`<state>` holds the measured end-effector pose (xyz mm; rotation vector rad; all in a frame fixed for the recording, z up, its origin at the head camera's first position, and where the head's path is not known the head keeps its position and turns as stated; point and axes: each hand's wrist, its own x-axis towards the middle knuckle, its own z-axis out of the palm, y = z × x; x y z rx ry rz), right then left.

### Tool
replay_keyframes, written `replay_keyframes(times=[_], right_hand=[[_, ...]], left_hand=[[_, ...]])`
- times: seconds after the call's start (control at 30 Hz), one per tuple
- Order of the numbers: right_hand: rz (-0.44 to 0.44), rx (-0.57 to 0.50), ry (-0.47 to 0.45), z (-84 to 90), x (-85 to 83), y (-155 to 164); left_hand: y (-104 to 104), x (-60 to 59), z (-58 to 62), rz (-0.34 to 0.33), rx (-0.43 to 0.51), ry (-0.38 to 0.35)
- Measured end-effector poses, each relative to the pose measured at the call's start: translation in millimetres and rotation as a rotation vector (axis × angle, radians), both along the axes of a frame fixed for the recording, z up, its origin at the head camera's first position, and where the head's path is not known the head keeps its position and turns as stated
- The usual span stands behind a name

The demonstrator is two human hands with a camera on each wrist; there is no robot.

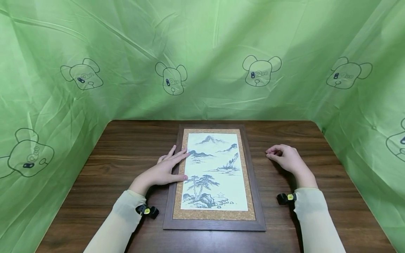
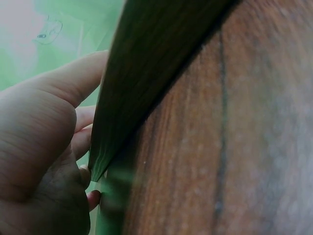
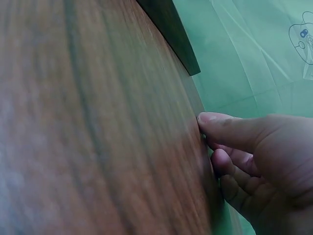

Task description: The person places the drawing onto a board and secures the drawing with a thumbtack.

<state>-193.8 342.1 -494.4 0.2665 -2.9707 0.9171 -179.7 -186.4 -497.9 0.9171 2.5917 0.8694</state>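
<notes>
Seen from the head camera, looking forward and steeply down from above the near edge, the whole dark wooden table (image 1: 126, 147) lies in frame, the framed landscape painting (image 1: 215, 172) centred on it and a green printed cloth backdrop (image 1: 202, 52) closing three sides. The left wrist camera sits almost on the table surface, looking along the painting's dark frame edge (image 2: 146, 88) at very close range, the left hand (image 2: 44, 147) filling its lower left. The right wrist camera, equally low and close, skims the woodgrain toward the right hand (image 3: 259, 166). All three views share table, frame and backdrop.
</notes>
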Motion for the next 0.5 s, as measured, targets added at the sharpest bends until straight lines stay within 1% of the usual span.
replay_keyframes(times=[0.27,0.5], right_hand=[[-0.062,-0.002,-0.001,-0.1,0.9,4.1],[-0.056,-0.020,0.004,1.0,3.0,5.0]], left_hand=[[0.0,0.4,0.3,0.003,-0.003,-0.004],[0.2,0.7,0.4,0.001,-0.006,-0.002]])
